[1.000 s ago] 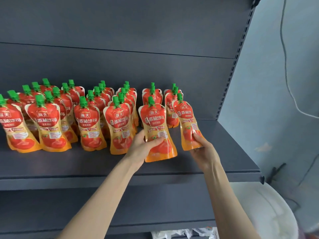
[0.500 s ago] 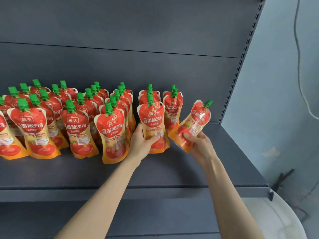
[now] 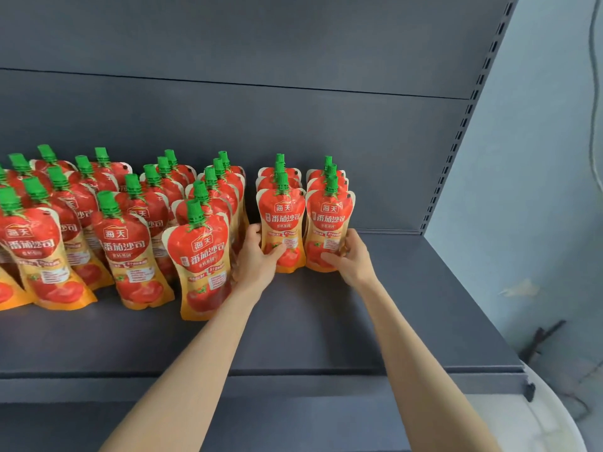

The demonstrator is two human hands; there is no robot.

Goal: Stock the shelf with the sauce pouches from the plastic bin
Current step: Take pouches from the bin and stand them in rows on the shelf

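Dark grey shelf carries rows of upright tomato sauce pouches with green caps. At the right end two front pouches stand just beside each other: the left hand curls round the left pouch, thumb on its face, and the right hand grips the right pouch.
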